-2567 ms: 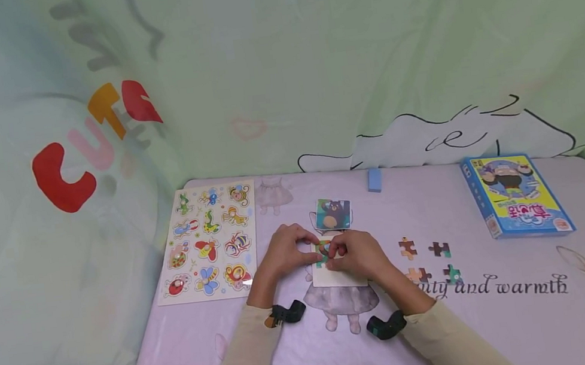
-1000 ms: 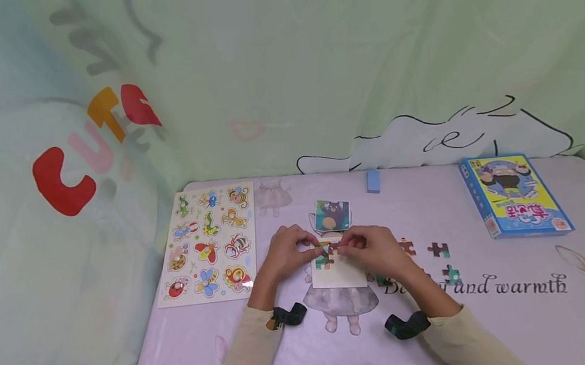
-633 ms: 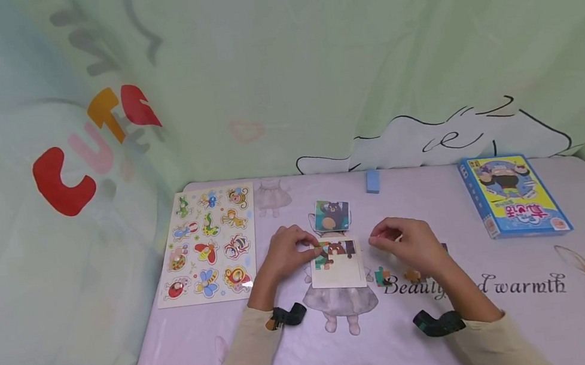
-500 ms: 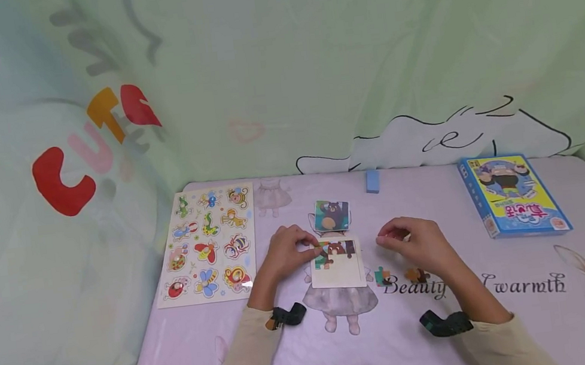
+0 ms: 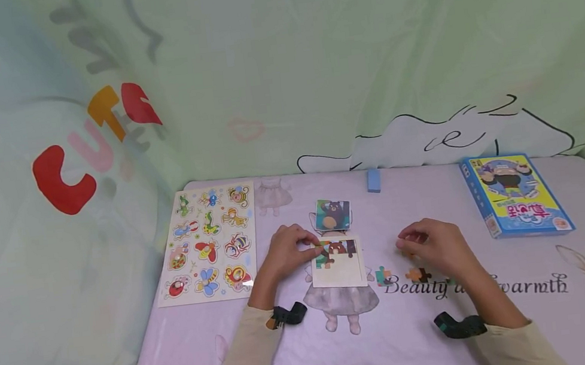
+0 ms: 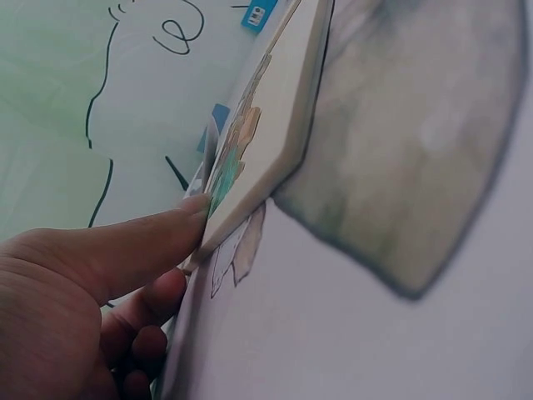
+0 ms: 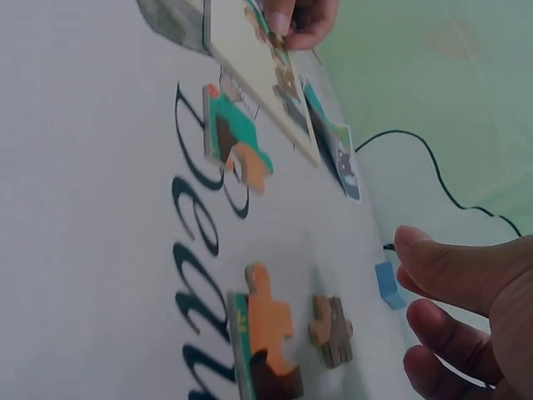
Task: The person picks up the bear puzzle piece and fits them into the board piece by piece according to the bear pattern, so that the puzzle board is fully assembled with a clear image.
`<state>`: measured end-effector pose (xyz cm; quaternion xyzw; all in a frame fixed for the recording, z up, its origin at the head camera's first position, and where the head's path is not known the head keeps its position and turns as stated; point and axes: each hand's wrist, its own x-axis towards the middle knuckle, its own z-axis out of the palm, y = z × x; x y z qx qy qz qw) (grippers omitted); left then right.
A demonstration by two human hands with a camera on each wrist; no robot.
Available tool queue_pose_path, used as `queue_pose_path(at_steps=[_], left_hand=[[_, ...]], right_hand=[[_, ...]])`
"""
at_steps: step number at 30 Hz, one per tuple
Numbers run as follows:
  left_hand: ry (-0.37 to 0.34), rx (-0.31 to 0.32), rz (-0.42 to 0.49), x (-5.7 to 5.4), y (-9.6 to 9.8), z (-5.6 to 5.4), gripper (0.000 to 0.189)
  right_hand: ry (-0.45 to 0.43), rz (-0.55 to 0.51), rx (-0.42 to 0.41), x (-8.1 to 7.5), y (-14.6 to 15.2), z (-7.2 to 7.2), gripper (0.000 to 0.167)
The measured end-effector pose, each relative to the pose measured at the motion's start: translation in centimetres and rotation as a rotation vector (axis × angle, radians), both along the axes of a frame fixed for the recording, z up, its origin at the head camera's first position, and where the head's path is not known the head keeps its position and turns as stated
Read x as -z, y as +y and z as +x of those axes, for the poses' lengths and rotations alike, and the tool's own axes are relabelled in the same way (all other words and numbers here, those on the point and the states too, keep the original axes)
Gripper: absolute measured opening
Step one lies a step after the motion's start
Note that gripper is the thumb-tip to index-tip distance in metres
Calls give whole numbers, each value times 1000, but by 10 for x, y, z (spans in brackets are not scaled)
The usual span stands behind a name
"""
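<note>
A square wooden jigsaw tray (image 5: 340, 276) lies mid-table, with joined bear pieces (image 5: 336, 248) along its top and left side. My left hand (image 5: 288, 252) holds the tray's upper left edge; in the left wrist view the thumb (image 6: 171, 233) presses on its corner, fingers at the side. My right hand (image 5: 441, 247) hovers right of the tray, thumb and fingers apart with nothing between them. Below it lie loose jigsaw pieces: a teal one (image 5: 383, 276) by the tray, an orange-brown one (image 5: 418, 275), and a brown one (image 7: 331, 331) in the right wrist view. The hand partly hides others.
A bear picture card (image 5: 333, 214) lies just beyond the tray. Left is a board of insect pictures (image 5: 207, 270). A small blue block (image 5: 373, 180) stands at the back edge, and a blue and yellow box (image 5: 524, 198) lies at the right.
A brown bear-face piece has gone into the tray's top row. My right hand has let go and moved right, over the loose pieces. The left hand stays on the tray's edge.
</note>
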<state>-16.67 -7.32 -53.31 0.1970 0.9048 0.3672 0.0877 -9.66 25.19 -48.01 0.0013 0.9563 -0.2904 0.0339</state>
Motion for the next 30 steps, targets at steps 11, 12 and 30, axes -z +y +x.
queue_pose_path(at_steps=[11,12,30], left_hand=[[7,-4,5,1,1,0,14],[6,-4,3,1,1,1,14],[4,4,-5,1,-1,0,14]], right_hand=[[-27,36,29,12,19,3,29],[-34,39,27,13,20,4,29],[-66,60,22,14,18,2,27]])
